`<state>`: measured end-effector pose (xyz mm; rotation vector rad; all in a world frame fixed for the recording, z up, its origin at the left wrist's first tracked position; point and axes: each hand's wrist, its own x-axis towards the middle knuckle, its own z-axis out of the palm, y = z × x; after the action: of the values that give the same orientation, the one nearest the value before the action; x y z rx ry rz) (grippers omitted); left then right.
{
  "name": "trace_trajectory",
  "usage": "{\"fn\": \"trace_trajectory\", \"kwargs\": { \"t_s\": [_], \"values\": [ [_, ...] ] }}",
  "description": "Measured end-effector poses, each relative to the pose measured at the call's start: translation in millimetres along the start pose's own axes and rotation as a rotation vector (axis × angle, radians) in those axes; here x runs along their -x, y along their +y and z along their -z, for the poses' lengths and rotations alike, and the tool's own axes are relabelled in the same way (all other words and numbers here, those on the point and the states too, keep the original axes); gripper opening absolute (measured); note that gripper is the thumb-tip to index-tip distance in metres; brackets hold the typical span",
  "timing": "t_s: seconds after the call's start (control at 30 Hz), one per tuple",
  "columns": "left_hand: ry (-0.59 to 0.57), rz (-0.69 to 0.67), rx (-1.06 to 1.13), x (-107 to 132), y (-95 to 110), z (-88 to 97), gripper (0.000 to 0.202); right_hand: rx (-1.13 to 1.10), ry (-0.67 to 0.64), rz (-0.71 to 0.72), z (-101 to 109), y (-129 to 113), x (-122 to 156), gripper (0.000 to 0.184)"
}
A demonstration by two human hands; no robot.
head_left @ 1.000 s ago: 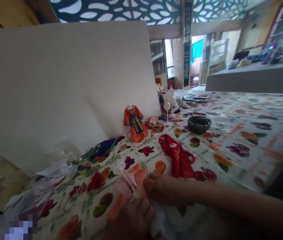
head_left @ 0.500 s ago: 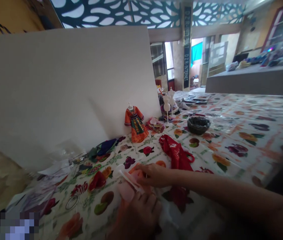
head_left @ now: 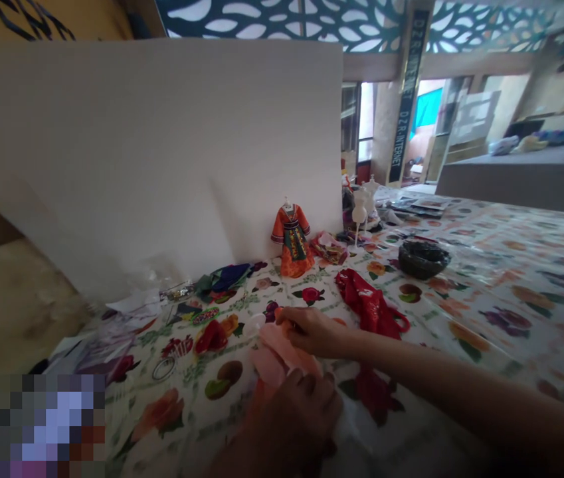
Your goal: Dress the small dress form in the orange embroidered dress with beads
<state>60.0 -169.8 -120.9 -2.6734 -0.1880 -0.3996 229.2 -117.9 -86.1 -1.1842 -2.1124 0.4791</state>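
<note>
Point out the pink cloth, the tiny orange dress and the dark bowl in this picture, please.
Pink cloth (head_left: 276,362): head view, on its bunched middle.
Tiny orange dress (head_left: 295,262): head view, on the skirt.
Dark bowl (head_left: 418,267): head view, on the outer wall.

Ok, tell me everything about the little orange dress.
The little orange dress is doll-sized, with long sleeves, a flared skirt and a dark patterned front panel in green and yellow. It looks like cloth and hangs upright on a small white stand, in front of the white board, on the fruit-print tablecloth.
</note>
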Motion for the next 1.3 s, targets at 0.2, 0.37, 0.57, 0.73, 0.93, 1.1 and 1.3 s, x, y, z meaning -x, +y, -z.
{"fn": "trace_trajectory", "kwargs": {
  "t_s": [0.2, 0.37, 0.57, 0.73, 0.93, 1.1, 1.3],
  "values": [
    [-0.036, 0.007, 0.038, -2.5, -0.3, 5.9, 0.019, 0.02, -0.058, 0.082, -9.0, -12.0, -24.1, 0.036],
    [-0.002, 0.036, 0.028, -5.8, 1.6, 7.3, 0.016, 0.013, -0.192, 0.192, -13.9, -26.6, -41.5, 0.045],
    [-0.003, 0.061, 0.032, 0.0, 3.6, 13.0, 0.01, -0.13, -0.107, 0.238, 24.0, -36.5, -17.3, 0.038],
    [0.044, 0.084, 0.019, 1.6, 2.5, 15.9, 0.015, -0.06, -0.114, 0.075, 34.4, -18.9, 36.1, 0.028],
    [0.104, 0.089, -0.01, -3.8, 1.3, 15.5, 0.023, -0.023, -0.144, -0.041, 14.7, 7.4, 45.4, 0.023],
    [0.17, 0.112, -0.013, -1.0, 4.4, 8.8, 0.027, -0.026, -0.212, -0.073, -5.7, 5.1, 22.8, 0.029],
    [0.193, 0.135, -0.007, 4.9, 7.7, 3.7, 0.024, -0.051, -0.168, -0.077, -8.0, 11.2, 22.4, 0.037]
  ]
}}
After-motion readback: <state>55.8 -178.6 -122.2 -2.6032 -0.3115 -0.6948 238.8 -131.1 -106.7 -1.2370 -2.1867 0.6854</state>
